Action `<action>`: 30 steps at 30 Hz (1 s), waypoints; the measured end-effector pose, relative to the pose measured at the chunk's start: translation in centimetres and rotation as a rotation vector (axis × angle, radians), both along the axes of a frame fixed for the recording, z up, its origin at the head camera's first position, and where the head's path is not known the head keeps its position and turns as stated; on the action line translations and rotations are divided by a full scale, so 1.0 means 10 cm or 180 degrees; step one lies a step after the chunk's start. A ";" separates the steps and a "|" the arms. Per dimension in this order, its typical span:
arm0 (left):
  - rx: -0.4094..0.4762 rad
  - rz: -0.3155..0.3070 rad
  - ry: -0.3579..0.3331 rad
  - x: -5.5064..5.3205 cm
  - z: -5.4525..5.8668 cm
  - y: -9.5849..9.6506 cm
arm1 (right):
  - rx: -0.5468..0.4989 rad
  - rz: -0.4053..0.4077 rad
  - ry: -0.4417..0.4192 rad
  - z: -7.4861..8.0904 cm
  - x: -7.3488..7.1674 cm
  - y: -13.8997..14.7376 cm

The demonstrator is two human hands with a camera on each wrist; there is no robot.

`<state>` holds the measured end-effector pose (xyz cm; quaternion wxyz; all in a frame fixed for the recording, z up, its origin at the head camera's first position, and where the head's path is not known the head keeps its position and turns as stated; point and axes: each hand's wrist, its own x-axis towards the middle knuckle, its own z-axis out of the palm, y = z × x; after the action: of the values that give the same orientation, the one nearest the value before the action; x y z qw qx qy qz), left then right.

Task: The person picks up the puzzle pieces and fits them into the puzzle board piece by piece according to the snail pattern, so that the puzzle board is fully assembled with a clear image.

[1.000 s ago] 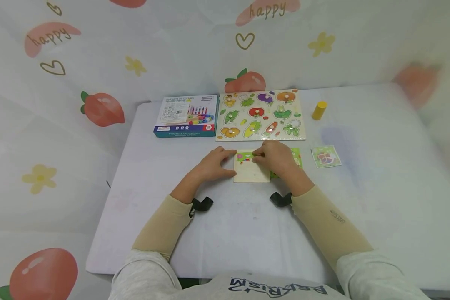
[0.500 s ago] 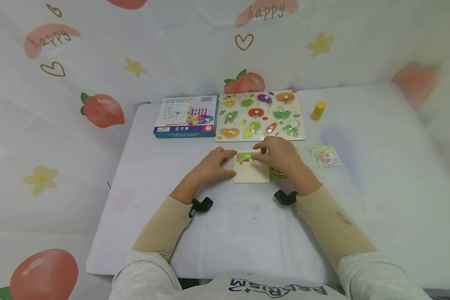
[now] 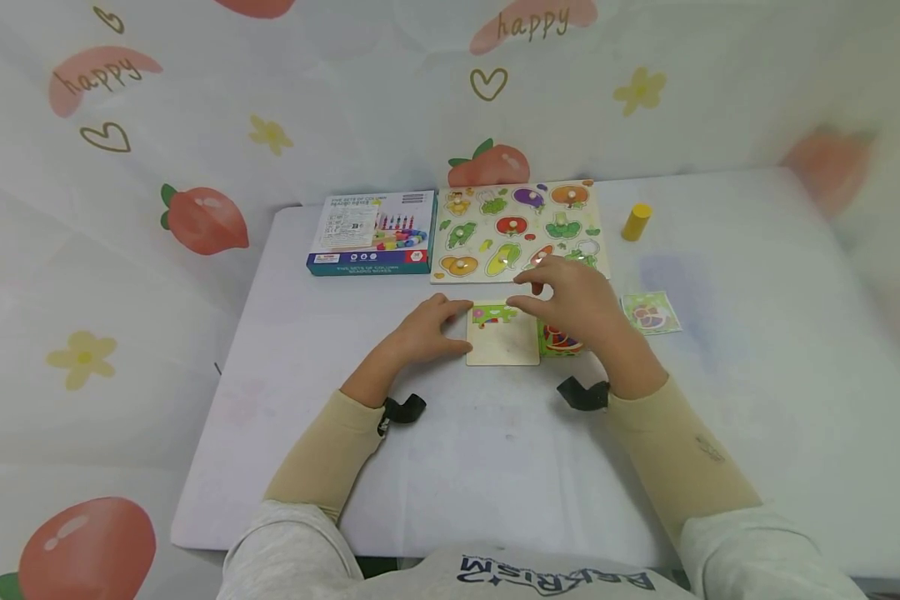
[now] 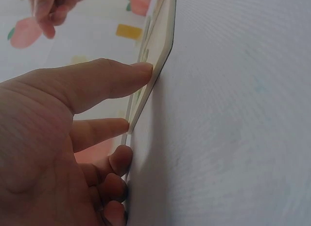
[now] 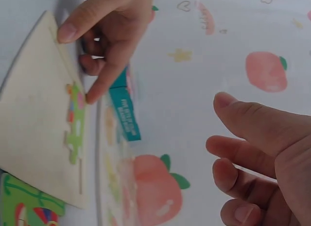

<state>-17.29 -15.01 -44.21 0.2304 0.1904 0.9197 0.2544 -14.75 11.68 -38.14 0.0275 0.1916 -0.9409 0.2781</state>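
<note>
A pale wooden puzzle board (image 3: 504, 346) lies flat on the table, with joined green puzzle pieces (image 5: 76, 126) along its far edge. My left hand (image 3: 422, 330) steadies the board's left side; its fairly straight thumb and index finger touch the edge near the two corners, the other fingers curled. My right hand (image 3: 579, 302) is raised beyond the board's right side, thumb and fingers apart, nothing between them. Partly hidden beneath it, a green picture piece or panel with a red design (image 3: 560, 341) sits against the board's right edge.
Behind the board lie a blue-and-white boxed bead set (image 3: 372, 233) and a vegetable peg puzzle (image 3: 521, 229). A yellow cylinder (image 3: 637, 222) stands at the back right. A small picture card (image 3: 651, 313) is right of my right hand.
My right hand has drawn away from the green pieces, rightward and up, its thumb and finger parting. More of the green panel shows. My left hand has stayed put.
</note>
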 end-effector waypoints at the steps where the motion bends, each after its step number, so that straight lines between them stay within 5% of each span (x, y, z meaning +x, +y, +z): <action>1: 0.0002 0.0000 0.0000 0.00 0.00 0.00 | -0.0029 0.0006 0.0055 0.02 0.01 0.01; 13: 0.0051 -0.0041 0.0025 -0.01 -0.03 -0.02 | -0.0120 0.0007 0.0324 0.30 0.13 0.19; 21: 0.0033 -0.0046 0.0020 -0.01 -0.03 -0.02 | -0.0339 -0.0070 0.0540 0.31 0.11 0.43; 30: 0.0050 -0.0066 0.0061 0.00 -0.01 -0.01 | -0.0261 -0.0443 0.0169 0.34 0.09 0.69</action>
<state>-17.29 -15.16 -44.31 0.2227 0.2042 0.9179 0.2573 -13.83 18.61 -34.74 0.0795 0.1317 -0.9387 0.3086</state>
